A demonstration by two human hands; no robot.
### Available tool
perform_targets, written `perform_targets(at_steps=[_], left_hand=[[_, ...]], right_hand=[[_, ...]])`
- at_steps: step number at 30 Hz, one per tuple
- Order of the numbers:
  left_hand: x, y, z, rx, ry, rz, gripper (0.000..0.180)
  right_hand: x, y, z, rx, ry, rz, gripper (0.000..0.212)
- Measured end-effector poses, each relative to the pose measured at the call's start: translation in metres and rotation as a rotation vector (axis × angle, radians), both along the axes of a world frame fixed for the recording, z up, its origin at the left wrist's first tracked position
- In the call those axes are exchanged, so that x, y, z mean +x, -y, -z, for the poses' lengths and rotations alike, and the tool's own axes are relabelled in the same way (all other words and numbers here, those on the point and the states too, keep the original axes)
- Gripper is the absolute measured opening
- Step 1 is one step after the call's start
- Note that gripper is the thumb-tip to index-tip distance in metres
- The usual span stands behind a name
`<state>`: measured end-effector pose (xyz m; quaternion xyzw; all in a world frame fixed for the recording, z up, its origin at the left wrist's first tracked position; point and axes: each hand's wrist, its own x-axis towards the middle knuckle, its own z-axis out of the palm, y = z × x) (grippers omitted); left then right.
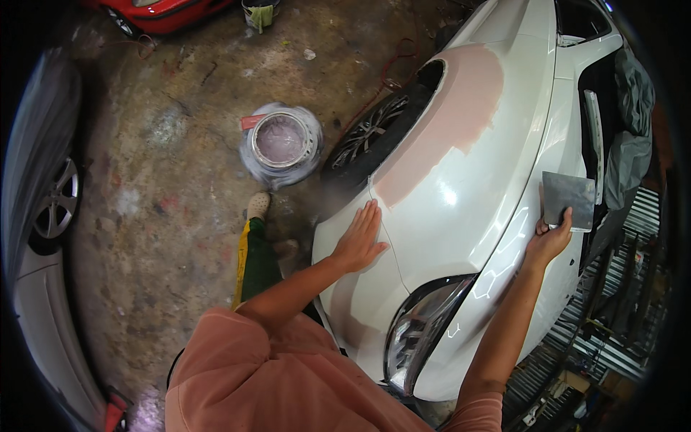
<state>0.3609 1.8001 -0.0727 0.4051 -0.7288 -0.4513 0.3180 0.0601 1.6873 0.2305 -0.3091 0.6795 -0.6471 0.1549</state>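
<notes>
The left hand [358, 237] lies flat on the front bumper of the white car [461, 209], just beside the panel seam, its fingers stretched and close together, thumb apart, holding nothing. The right hand [551, 243] grips a grey plate [567, 198] by its lower edge above the bonnet, one finger laid on its face; most of the grip is hidden behind the plate. Below the left forearm, a dull brownish area on the bumper may be a coating or only shadow. The pink shirt [273, 374] covers part of the bumper, and the lens rim cuts off the car's far end.

By the front wheel [371, 133] stands a bucket [279, 164] with whitish wrapping around it, pale mauve material inside and a red piece [251, 122] at its rim. Its toe near the bucket, a light shoe [259, 205] rests on the stained, blotchy floor [173, 216]. Farther left is a grey car [54, 309], its upper part smeared; a red car [169, 14] is cut off at the top. Objects among the metal strips [644, 216] at right are too dark to sort out.

The white car is glossy, with a matt pink patch [461, 93] over the wheel arch, ragged along its inner edge; the plate is flat and roughly square.
</notes>
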Motion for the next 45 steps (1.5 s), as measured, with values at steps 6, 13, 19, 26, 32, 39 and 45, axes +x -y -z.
perform_targets(at_steps=[6,13,19,26,32,39,45], left_hand=[[0.053,-0.061,0.042,0.177,0.270,-0.046,0.084],[0.211,-0.128,0.073,0.797,1.009,0.562,0.093],[0.306,-0.146,-0.014,1.015,0.887,0.313,0.100],[0.444,-0.157,-0.016,1.249,0.567,0.071,0.109],[0.560,-0.137,-0.075,1.340,0.351,0.156,0.092],[0.698,-0.031,-0.149,1.448,0.242,0.191,0.072],[0.746,0.029,-0.185,0.950,0.001,0.042,0.072]], right_hand=[[-0.010,-0.003,0.001,-0.008,0.023,-0.030,0.028],[-0.009,-0.004,-0.002,-0.041,0.094,-0.003,0.026],[0.007,0.001,-0.012,-0.072,0.155,0.021,0.030],[0.027,-0.014,-0.033,-0.013,0.076,0.101,0.035],[0.258,-0.071,0.048,0.099,0.285,-0.042,0.038],[0.626,-0.122,0.192,0.653,0.731,-0.300,0.043],[0.771,-0.043,0.106,0.568,0.613,-0.941,0.039]])
